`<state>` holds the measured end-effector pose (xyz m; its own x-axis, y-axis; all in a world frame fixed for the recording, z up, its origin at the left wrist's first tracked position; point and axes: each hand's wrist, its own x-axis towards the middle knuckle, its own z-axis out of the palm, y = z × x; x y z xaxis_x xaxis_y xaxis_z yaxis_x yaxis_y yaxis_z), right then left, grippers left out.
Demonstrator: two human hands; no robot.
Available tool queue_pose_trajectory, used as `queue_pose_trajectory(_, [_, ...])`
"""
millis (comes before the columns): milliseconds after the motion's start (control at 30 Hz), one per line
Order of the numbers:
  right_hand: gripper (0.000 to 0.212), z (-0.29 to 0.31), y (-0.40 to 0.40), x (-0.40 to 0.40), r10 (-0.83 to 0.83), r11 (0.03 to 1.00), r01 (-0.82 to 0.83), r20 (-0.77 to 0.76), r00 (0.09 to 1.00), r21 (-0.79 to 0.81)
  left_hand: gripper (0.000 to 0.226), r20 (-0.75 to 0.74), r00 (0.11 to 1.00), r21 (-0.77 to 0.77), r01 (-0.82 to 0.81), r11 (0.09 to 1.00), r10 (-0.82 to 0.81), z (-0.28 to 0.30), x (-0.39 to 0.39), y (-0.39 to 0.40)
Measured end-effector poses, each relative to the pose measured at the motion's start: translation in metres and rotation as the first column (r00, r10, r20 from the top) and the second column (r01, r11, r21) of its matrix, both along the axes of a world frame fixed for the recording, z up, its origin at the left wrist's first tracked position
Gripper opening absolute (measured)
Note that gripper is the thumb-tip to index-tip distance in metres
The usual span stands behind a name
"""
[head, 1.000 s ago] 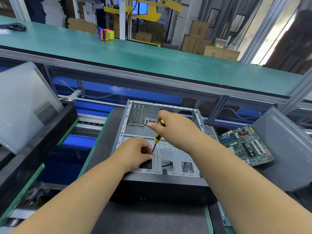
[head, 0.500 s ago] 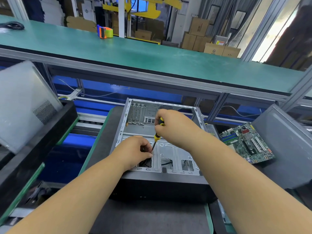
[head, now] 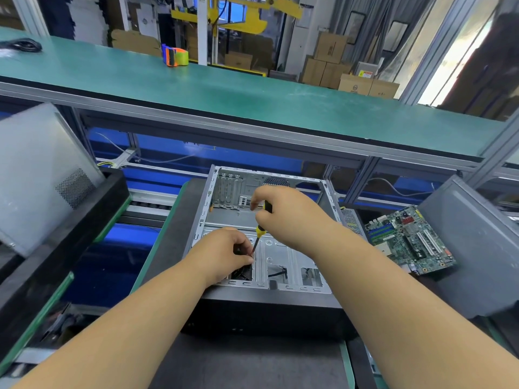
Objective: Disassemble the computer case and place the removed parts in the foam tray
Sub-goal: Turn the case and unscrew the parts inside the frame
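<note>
The tip of the screwdriver is hidden behind the left hand, whose curled fingers pinch something that cannot be made out. The yellow-and-black handle is gripped by the right hand. The open grey sheet-metal computer case lies centred on the dark mat.

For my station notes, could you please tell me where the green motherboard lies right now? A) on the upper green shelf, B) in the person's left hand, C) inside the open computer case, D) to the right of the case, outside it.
D: the motherboard lies flat outside the computer case, to its right, while the right hand holds the screwdriver inside the case.
</note>
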<state>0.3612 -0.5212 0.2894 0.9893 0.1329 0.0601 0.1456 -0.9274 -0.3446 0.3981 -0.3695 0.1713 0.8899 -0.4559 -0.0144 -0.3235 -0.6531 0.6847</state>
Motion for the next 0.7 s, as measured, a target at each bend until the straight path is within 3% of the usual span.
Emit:
queue_pose_trajectory(200, [0.034, -0.0038, 0.0013, 0.0018, -0.013, 0.974, 0.04, 0.119, 0.993, -0.223, 0.015, 0.001, 1.0, 0.004, -0.001, 1.0, 0.001, 0.0013, -0.0009, 0.0007])
queue_pose_trajectory(333, [0.019, -0.0079, 0.0016, 0.0041, 0.004, 0.99, 0.012, 0.114, 0.994, -0.143, 0.015, 0.009, 1.0, 0.004, -0.008, 1.0, 0.008, 0.0024, -0.0016, 0.0002])
queue_pose_trajectory(500, [0.016, -0.009, 0.0034, 0.0004, -0.029, 1.0, 0.029, 0.092, 0.995, 0.001, 0.015, 0.022, 1.0, -0.011, 0.009, 1.0, -0.008, 0.002, -0.0016, 0.0012])
queue_pose_trajectory(600, [0.017, -0.0081, 0.0033, 0.0007, -0.06, 0.993, 0.071, 0.116, 0.991, -0.093, 0.015, 0.017, 1.0, -0.009, 0.009, 1.0, -0.009, 0.0024, -0.0012, 0.0007])
queue_pose_trajectory(700, [0.036, -0.0037, 0.0023, 0.0032, -0.069, 0.972, 0.093, 0.116, 0.991, -0.217, 0.015, 0.008, 1.0, -0.015, 0.008, 1.0, -0.007, 0.0027, -0.0012, 0.0009])
